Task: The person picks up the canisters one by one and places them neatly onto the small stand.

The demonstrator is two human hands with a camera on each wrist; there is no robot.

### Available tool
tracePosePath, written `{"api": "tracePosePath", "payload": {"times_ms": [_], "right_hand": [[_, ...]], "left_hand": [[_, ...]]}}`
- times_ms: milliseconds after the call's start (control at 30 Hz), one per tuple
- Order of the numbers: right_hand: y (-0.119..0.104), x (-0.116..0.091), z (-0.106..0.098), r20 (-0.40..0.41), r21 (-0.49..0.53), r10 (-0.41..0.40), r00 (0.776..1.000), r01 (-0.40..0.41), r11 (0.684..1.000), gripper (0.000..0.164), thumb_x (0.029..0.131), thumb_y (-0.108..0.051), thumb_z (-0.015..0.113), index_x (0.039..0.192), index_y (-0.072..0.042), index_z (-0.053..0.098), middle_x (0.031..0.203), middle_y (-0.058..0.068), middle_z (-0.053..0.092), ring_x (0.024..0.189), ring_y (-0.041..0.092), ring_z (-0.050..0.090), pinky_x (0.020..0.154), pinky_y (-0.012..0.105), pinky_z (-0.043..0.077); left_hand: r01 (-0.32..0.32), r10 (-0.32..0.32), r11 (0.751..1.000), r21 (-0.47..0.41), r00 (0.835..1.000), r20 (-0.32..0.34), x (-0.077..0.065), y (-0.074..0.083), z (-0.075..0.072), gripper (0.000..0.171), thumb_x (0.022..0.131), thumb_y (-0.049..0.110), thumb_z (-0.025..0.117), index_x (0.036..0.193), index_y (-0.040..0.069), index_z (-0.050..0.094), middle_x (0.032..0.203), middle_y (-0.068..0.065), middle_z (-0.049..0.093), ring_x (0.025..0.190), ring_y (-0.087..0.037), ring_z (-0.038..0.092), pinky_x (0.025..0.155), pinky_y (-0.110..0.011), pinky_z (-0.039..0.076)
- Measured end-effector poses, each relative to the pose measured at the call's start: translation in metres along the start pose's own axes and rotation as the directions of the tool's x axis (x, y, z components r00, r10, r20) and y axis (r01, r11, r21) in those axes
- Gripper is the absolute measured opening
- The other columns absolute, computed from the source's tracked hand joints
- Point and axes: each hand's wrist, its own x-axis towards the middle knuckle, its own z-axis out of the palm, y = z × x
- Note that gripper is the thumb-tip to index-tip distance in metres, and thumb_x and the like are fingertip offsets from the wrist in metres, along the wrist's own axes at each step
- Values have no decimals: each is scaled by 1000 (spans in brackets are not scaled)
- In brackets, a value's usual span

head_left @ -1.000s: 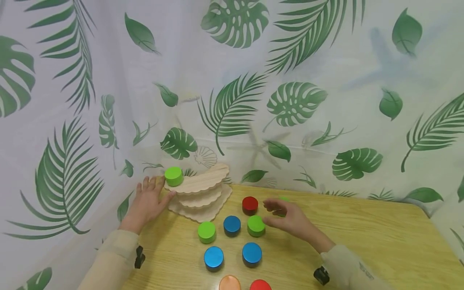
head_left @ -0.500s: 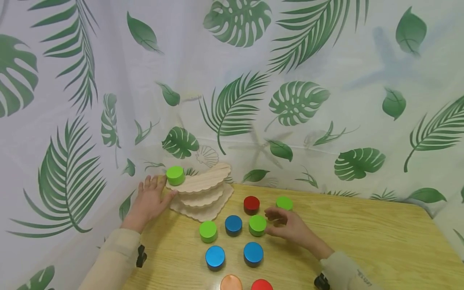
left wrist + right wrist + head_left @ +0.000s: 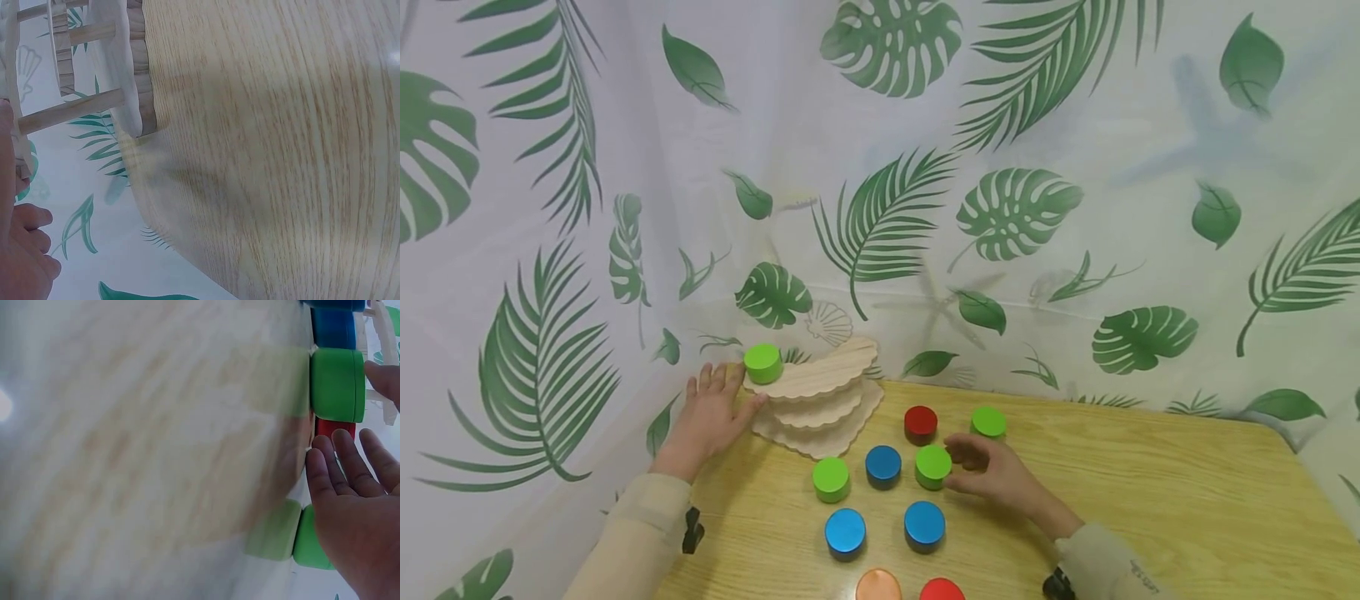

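A green block (image 3: 933, 467) stood on the table (image 3: 1150, 483) just left of the right hand (image 3: 996, 477), at the mouth of its gap. That hand was wide, thumb well apart from its loosely extended fingers, holding nothing; it reached in from the right, low beside the block. Well to its left, the left hand (image 3: 706, 421) stretched forward, fingers spread, its thumb against the end of the wooden stand (image 3: 820, 383). On the stand's top tier, just right of those fingers, sat a lime block (image 3: 763, 363). A blue block (image 3: 883, 465) lay left of the right hand, a dark red block (image 3: 921, 424) beyond its fingertips to the left, and a far green block (image 3: 988, 421) just behind it. Small dark lettering on the right sleeve (image 3: 1097, 554) was too small to read. The table had pale wood grain; beyond both hands hung white cloth (image 3: 895, 125) printed with green leaves.
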Motion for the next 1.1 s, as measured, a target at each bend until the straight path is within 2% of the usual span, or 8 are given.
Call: {"api": "tracePosePath", "payload": {"times_ms": [467,767,1100], "right_hand": [[2,4,4,-5,-52,26,1000,-26,998,61,89,-23,86,140,1,62,136,18,69,118,30,68,99,29,57],[5,7,8,-2,-108,40,999,-40,993,63,87,-27,88,140,-2,64,136,13,70,114,15,68,97,24,55],[2,10,12,15,-114,57,998,-55,992,64,86,-30,88,141,-7,64,135,9,71,119,23,67,100,23,53]], "left_hand": [[-3,3,1000,7,1000,-10,-1,0,0,82,110,56,42,163,-5,30,166,-39,25,156,-61,14,126,-74,13],[-2,2,1000,17,1000,-9,0,-2,2,82,110,57,42,163,-5,30,165,-39,26,156,-61,15,126,-74,13],[-9,10,1000,29,1000,-19,1,-2,2,81,110,56,42,162,-5,32,164,-40,28,155,-61,18,126,-74,15]]}}
